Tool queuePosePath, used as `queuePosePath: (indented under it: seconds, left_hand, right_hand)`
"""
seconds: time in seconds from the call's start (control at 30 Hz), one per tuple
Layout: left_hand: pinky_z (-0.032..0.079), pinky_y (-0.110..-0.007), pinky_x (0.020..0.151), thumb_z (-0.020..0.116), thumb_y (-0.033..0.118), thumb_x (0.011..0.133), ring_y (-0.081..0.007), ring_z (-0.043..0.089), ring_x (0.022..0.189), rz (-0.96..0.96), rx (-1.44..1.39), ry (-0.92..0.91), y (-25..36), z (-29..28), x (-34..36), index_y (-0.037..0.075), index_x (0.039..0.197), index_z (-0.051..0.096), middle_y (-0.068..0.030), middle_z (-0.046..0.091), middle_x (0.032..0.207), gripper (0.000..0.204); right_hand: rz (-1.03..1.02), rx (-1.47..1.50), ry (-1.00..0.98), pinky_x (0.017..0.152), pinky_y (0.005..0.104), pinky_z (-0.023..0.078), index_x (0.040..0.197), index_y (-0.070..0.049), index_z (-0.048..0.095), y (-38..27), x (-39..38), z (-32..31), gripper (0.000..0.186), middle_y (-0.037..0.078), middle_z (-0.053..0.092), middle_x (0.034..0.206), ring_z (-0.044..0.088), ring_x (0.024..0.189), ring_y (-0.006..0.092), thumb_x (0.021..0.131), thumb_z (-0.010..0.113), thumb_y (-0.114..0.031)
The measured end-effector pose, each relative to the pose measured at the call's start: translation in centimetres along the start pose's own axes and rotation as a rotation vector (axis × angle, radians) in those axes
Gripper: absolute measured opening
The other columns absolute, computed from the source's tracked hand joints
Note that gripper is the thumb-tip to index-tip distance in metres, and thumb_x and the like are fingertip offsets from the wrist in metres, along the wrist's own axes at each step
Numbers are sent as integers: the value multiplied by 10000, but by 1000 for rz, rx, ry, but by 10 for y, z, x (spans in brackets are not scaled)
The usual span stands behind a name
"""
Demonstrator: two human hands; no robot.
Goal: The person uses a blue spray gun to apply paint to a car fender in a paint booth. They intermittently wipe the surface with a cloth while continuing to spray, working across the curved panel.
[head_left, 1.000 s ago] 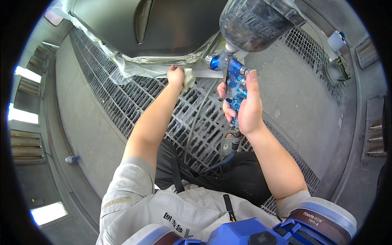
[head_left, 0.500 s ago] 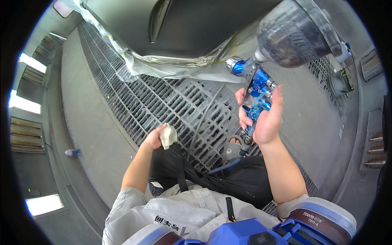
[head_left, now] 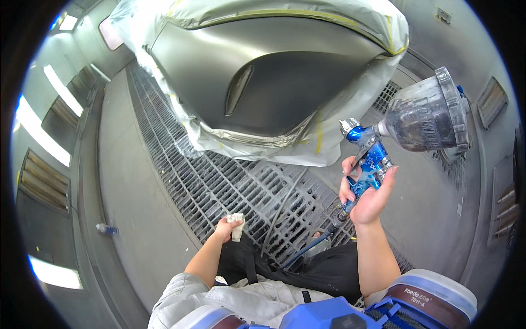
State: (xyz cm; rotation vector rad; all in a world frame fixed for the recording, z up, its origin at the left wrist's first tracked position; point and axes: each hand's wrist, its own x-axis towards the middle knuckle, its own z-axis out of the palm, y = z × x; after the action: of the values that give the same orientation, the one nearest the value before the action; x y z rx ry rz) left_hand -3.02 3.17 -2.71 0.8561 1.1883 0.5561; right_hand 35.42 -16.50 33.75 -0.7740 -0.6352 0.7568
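My right hand (head_left: 368, 204) is wrapped round the handle of a blue spray gun (head_left: 372, 159), fingers at its trigger. A large translucent, paint-stained cup (head_left: 421, 118) sits tilted on the gun, and a blue hose (head_left: 307, 249) runs from the handle's base down past my legs. Low over my lap on the left, my left hand (head_left: 223, 227) is closed on a crumpled white cloth (head_left: 236, 226). Beyond both hands stands a dark grey car body panel (head_left: 296, 71) with a curved recess and a slim vent. The gun's nozzle is apart from the panel, near its lower right side.
White masking sheet (head_left: 323, 153) with yellow tape surrounds the panel. Underfoot lies a metal floor grate (head_left: 219, 186), crossed by a thin grey hose (head_left: 282, 205). A small bottle (head_left: 107, 228) lies by the left wall. Blue respirator parts (head_left: 318, 315) fill the lower edge.
The view has tilted up, so more of the panel and masking shows. Both hands keep their hold on the spray gun and the cloth.
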Motion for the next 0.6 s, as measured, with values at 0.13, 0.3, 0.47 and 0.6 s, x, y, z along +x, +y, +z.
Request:
queuePosePath:
  seconds: [0.13, 0.3, 0.47, 0.6]
  left_hand:
    - [595, -391, 904, 810, 121, 905, -248, 744, 1040, 208, 524, 64, -2, -8, 3, 3, 1250, 660, -121, 759, 1130, 394]
    - [558, -446, 969, 779, 317, 910, -377, 715, 1122, 405, 949, 292, -3, -6, 0, 68, 1298, 652, -214, 749, 1165, 478]
    - [536, -527, 974, 677, 406, 952, -450, 692, 1101, 391, 1201, 388, -4, 9, 0, 71, 1274, 657, -260, 739, 1128, 465]
    - [533, -529, 986, 615, 529, 951, -445, 692, 1125, 204, 1201, 282, -1, 16, 2, 60, 1223, 728, -264, 740, 1151, 554]
  right_hand:
    - [-55, -17, 96, 408, 281, 378, 1079, 12, 525, -12, -3, -11, 901, 103, 614, 945, 418, 435, 109, 996, 195, -822]
    - [-128, 25, 182, 408, 291, 375, 1128, -10, 519, -24, -1, -19, 868, 104, 615, 945, 410, 432, 118, 1007, 198, -807]
    - [-129, 98, 232, 428, 292, 364, 1129, -26, 505, -26, 4, -23, 848, 87, 601, 944, 400, 453, 118, 1003, 222, -815]
    - [-159, 87, 237, 424, 293, 366, 1143, -22, 506, -22, 6, -23, 843, 94, 597, 939, 396, 440, 118, 1008, 230, -807]
